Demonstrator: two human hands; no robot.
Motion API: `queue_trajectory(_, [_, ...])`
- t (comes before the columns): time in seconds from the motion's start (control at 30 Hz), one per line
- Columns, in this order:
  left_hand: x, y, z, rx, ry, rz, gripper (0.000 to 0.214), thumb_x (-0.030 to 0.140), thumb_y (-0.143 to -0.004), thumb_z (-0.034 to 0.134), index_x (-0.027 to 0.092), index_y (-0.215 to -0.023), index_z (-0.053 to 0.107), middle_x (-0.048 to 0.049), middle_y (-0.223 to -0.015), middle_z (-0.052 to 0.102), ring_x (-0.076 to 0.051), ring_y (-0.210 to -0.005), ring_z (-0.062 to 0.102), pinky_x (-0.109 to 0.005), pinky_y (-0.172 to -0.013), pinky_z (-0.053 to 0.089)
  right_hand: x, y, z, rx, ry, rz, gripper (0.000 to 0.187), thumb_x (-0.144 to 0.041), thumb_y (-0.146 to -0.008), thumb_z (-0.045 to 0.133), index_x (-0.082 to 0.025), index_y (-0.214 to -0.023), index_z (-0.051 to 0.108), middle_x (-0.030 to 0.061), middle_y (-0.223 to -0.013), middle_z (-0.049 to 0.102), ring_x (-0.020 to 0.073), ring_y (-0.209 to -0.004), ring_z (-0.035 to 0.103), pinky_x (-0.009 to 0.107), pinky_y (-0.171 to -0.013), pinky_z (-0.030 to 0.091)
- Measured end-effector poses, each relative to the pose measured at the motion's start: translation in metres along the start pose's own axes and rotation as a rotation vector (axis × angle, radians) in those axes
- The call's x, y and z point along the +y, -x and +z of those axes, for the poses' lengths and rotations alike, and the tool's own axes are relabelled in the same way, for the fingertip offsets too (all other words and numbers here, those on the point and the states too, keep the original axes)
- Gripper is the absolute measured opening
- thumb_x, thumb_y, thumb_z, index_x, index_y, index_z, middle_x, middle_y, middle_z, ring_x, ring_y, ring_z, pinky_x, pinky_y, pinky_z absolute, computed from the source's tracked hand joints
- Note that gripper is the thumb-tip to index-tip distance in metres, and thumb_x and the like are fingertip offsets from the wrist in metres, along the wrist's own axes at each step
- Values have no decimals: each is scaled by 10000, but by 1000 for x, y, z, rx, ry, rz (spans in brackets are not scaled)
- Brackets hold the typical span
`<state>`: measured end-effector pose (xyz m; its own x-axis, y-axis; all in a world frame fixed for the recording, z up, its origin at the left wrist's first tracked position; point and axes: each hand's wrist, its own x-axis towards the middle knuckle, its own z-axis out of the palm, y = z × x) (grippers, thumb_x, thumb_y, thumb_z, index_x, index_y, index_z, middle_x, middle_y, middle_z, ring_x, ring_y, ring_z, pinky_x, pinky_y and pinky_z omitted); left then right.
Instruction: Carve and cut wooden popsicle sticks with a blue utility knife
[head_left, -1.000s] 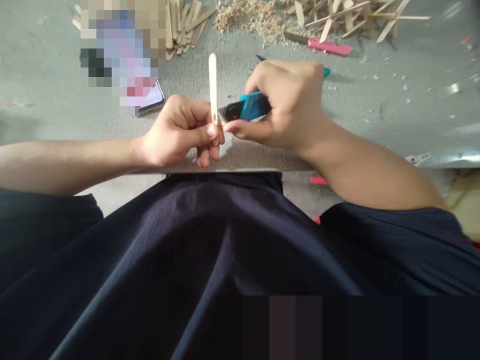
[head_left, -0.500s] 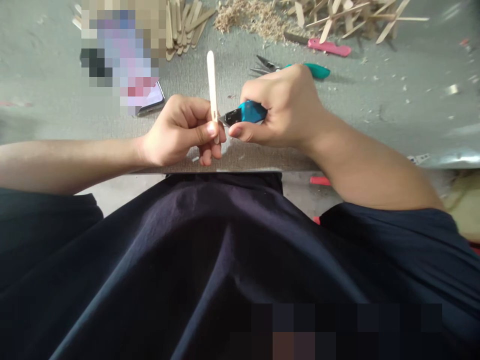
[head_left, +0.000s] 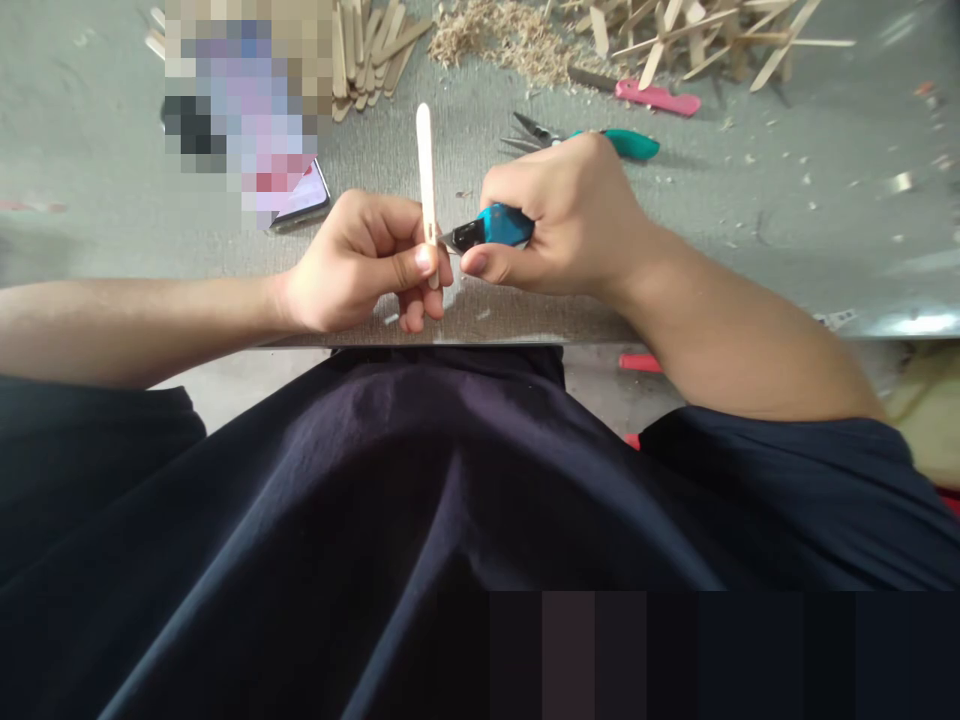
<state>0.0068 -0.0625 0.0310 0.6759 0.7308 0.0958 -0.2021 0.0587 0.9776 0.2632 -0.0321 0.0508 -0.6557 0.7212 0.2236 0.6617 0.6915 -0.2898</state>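
Here the left hand (head_left: 360, 262) pinches a wooden stick (head_left: 425, 160) between thumb and fingers near its slotted end, the long end pointing away over the table (head_left: 787, 220). The right hand (head_left: 566, 215), fingers curled tight, grips a blue knife (head_left: 504, 224), blade tip right by the slot. Beyond lie green-handled snips (head_left: 634, 143), a pink-handled knife (head_left: 656, 97), shavings (head_left: 495, 35) and, leftward, a phone (head_left: 306, 198).

loose dark navy top (head_left: 337, 500), short sleeves (head_left: 787, 490)
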Motion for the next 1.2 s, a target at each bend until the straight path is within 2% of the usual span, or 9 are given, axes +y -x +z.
queue_trajectory(0.2, [0,0,1,-5,1,11,457,553,-954,973,134,-892,801,-33,-733,845,-128,-529,776,-181,-498,635,-4,-1,-3,4,-63,0,933,-1153,-908,177,-273,-761,452,21,-668,476,206,-664,452,417,-706,305])
queue_trajectory(0.3, [1,0,2,12,-12,-12,495,581,-902,1007,135,-871,794,-31,-725,840,-133,-527,773,-189,-499,636,-7,-2,-4,-2,-87,-11,938,-1171,-886,142,-274,-746,381,7,-643,440,184,-629,404,411,-674,266])
queue_trajectory(0.4, [3,0,2,20,-24,-28,521,602,-858,1029,138,-859,793,-21,-724,836,-136,-527,772,-196,-500,637,-7,-3,-3,20,-89,-26,957,-1183,-872,131,-269,-731,375,2,-621,428,169,-602,384,399,-653,257])
queue_trajectory(0.5, [2,1,1,7,-42,-16,511,609,-890,1006,147,-861,787,-16,-733,833,-133,-531,769,-201,-506,639,-5,-3,-1,22,-82,-36,952,-1166,-899,163,-264,-722,408,9,-626,449,175,-605,414,389,-655,264])
queue_trajectory(0.6, [0,1,-1,-4,-108,-13,512,621,-918,981,164,-846,761,-13,-708,803,-126,-527,750,-204,-501,620,-3,-2,-2,-33,-79,-36,904,-1112,-960,250,-260,-719,433,2,-632,431,177,-618,442,380,-675,279])
queue_trajectory(0.77, [-4,5,-4,6,-236,-13,432,542,-998,921,194,-838,721,2,-669,745,-126,-510,697,-224,-464,567,-3,-2,-2,-137,-137,-57,911,-1136,-933,250,-263,-700,368,-2,-603,404,171,-583,367,394,-659,236])
queue_trajectory(0.97, [-13,9,-11,-23,-353,18,290,402,-1111,761,205,-901,722,-20,-702,760,-103,-531,630,-234,-486,511,-1,-2,7,-204,-121,-3,888,-1115,-950,289,-284,-701,477,48,-625,527,246,-697,515,416,-684,303])
queue_trajectory(1.1, [-17,8,-15,-27,-439,28,263,348,-1115,716,225,-883,705,15,-637,692,-84,-512,564,-232,-460,446,-2,-3,10,-244,-120,49,888,-1141,-908,298,-309,-684,516,59,-627,568,270,-740,535,428,-702,327])
queue_trajectory(1.2, [-20,7,-17,-30,-497,40,238,329,-1106,703,221,-894,700,24,-629,671,-86,-537,570,-233,-478,449,-3,-3,11,-266,-113,58,894,-1137,-911,294,-311,-691,556,68,-643,610,281,-765,566,432,-711,348])
